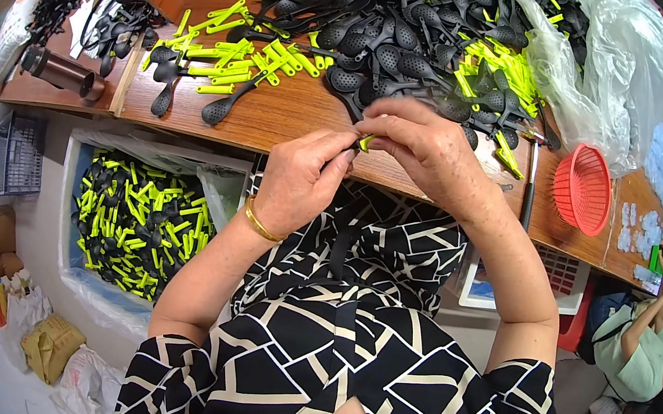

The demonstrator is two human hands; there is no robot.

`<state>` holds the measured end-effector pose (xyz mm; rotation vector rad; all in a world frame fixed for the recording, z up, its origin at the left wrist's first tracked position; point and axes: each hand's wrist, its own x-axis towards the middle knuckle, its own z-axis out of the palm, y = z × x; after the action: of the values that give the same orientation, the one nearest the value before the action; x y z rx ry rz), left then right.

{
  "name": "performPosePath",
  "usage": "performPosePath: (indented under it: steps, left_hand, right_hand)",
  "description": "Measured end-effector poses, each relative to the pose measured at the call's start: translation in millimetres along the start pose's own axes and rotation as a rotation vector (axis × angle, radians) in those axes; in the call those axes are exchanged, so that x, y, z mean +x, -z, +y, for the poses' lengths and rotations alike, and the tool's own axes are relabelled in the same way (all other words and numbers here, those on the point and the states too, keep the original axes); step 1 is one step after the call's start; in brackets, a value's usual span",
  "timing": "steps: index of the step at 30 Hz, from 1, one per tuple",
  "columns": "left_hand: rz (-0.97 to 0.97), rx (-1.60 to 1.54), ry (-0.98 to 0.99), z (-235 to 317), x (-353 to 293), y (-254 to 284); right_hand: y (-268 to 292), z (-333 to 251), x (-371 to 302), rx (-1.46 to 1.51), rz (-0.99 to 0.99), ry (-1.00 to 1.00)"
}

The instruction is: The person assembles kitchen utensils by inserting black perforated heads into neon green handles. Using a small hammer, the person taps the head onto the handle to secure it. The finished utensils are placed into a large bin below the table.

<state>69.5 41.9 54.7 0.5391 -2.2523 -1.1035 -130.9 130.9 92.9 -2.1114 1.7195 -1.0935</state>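
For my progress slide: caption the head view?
Left hand and right hand meet at a lime-green piece before black perforated spoons heaped on a table.

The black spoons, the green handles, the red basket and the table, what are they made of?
Black spoons: probably plastic, fairly matte, with neat moulded-looking holes. Green handles: likely plastic too, smooth, one bright, even colour. Red basket: looks like smooth moulded plastic, with a regular open lattice. Table: brown, slightly shiny, with streaky grain, so varnished wood or a wood-look surface; I can't tell which.

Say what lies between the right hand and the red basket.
Yellow-green pieces, a small grey piece and a black-handled tool, in the head view.
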Motion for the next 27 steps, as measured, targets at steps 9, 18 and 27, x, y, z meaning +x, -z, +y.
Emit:
performPosePath:
  steps: [9, 18, 27]
  left_hand:
    - [-0.106, 0.225, -0.011, -11.9, -4.2, -7.6]
    - [-0.123, 0.176, -0.086, -58.9, -54.1, -28.5]
    - [-0.034, -0.709, 0.802, -84.0, -73.9, -27.7]
  right_hand:
    - [-25.8, 15.3, -29.4, -0.050, -0.092, -0.134]
    - [-60.4, 12.3, -65.7, 0.002, -0.208, -0.189]
    - [26.0, 43.2, -144.4, -0.315, 0.318, -0.356]
